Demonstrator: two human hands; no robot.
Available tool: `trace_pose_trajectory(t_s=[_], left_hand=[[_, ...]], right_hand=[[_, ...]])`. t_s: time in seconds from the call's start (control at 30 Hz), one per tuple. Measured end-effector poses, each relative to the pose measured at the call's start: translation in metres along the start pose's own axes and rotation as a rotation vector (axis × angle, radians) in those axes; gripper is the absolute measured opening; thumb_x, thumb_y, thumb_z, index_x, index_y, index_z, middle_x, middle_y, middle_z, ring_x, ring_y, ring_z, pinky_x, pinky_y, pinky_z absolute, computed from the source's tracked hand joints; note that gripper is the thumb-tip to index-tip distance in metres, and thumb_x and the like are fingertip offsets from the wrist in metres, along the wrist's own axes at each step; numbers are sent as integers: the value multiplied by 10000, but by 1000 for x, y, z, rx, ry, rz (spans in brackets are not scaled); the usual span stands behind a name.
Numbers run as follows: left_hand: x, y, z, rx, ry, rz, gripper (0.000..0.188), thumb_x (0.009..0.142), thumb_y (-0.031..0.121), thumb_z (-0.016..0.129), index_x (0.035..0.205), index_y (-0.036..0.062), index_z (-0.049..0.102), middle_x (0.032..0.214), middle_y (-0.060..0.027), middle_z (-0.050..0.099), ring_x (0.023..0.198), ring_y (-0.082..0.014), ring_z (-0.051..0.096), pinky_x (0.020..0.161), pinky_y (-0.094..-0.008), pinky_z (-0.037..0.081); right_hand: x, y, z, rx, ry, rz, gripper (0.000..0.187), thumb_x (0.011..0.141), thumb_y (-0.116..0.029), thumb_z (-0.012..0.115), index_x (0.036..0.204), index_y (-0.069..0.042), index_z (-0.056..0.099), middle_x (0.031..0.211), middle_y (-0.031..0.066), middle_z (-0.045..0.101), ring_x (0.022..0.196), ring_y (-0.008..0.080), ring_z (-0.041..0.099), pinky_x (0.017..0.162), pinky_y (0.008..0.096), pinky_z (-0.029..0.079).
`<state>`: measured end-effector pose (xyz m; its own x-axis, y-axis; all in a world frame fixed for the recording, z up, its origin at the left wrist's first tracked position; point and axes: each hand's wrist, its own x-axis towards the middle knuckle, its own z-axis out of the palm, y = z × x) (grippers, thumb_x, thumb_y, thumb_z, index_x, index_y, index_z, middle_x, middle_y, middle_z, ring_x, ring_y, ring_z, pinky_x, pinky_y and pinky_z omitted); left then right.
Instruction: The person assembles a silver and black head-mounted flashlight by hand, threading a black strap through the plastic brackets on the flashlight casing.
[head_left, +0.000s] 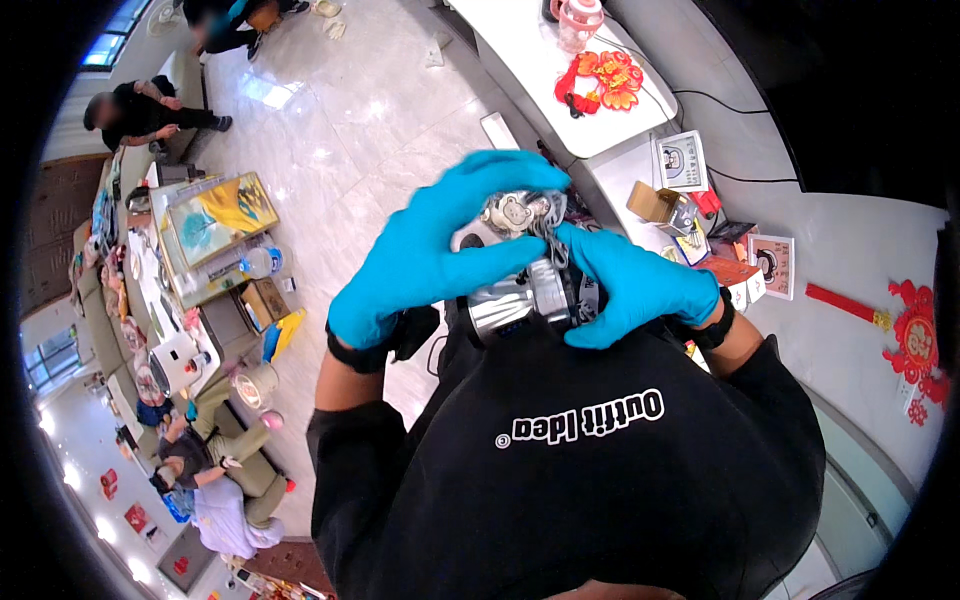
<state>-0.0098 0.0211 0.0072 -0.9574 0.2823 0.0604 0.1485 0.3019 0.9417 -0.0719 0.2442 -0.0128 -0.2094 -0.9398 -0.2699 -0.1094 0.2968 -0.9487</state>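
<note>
My left hand (420, 250), in a blue glove, curves its thumb and fingers around a silvery bundle close to my chest. The bundle has a round bear-face piece (512, 213) on top, with a grey cord or strap (555, 240) beside it. Shiny silver and dark parts (505, 310) show below; their exact kind I cannot make out. From the other side my right hand (640, 285), also gloved in blue, grips the bundle's right side. Its fingertips meet the grey cord, and its thumb sits by the dark lower edge. Both hands cover much of the bundle.
Ahead to the right, a white table (610, 120) bears red-and-gold ornaments (605, 80) and a pink jar (577, 22). Small boxes (655, 203) and frames stand along the right. A crowded low table (190, 270) stands left, with a sofa and seated people beyond.
</note>
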Motion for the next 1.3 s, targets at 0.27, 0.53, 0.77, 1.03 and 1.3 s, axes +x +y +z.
trace_pose_trajectory(t_s=[0.27,0.53,0.77,1.03,1.3], left_hand=[[17,-16,8,-177,-513,-252,400,816,159,688,1189,68,577,1142,-62,595,1068,-173,553,933,-307,420],[19,-27,12,-375,-579,-358,449,815,104,691,1230,47,529,1154,-58,585,1070,-143,536,946,-292,413],[19,-30,16,-487,-578,-481,433,804,77,694,1206,50,536,1150,-46,581,1081,-139,529,956,-285,404],[18,-41,22,-542,-588,-496,399,804,83,687,1176,65,541,1116,-29,580,1072,-130,523,951,-286,403],[19,-42,21,-697,-580,-600,385,801,118,688,1155,67,546,1110,-31,579,1044,-129,531,950,-280,396]], right_hand=[[-3,21,15,-74,-37,-151,830,693,-344,749,1323,22,350,1141,214,558,1009,321,585,883,376,456],[-7,24,17,-19,-65,2,825,675,-327,764,1326,-12,366,1195,187,529,1038,295,565,885,360,457],[-7,30,21,-21,-22,-86,838,677,-333,764,1329,-5,352,1161,187,546,998,293,582,858,358,469],[-7,22,15,4,-96,26,844,704,-373,744,1303,61,340,1157,269,524,1050,348,555,911,392,440],[-5,26,15,49,-80,-54,780,712,-357,747,1268,45,375,1122,252,547,1015,340,574,881,393,458]])
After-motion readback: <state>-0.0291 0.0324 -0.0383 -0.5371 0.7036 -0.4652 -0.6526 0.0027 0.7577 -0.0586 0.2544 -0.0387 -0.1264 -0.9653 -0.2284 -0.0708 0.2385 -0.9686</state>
